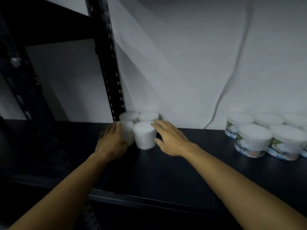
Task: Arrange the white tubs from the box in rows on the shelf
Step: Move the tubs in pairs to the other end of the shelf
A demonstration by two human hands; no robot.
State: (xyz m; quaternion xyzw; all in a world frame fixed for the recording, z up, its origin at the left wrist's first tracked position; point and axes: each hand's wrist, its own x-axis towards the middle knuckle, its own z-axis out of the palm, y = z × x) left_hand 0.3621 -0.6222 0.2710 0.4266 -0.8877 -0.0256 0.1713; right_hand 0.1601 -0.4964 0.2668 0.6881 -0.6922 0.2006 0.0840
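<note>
Several white tubs stand in two rows on the dark shelf (166, 171), close to the black upright post. The front right tub (144, 136) is in plain sight. My left hand (113, 141) lies against the front left tub (127, 131), its fingers curled around the tub's left side. My right hand (171, 138) is spread open just right of the front right tub, fingertips near its top edge, thumb low beside it. Two more tubs (148, 116) stand behind, against the white wall.
A group of labelled tubs (252, 140) with blue and green print stands at the right end of the shelf. The black perforated post (109, 63) rises at the left. A white cable (232, 68) hangs down the wall. The box is out of sight.
</note>
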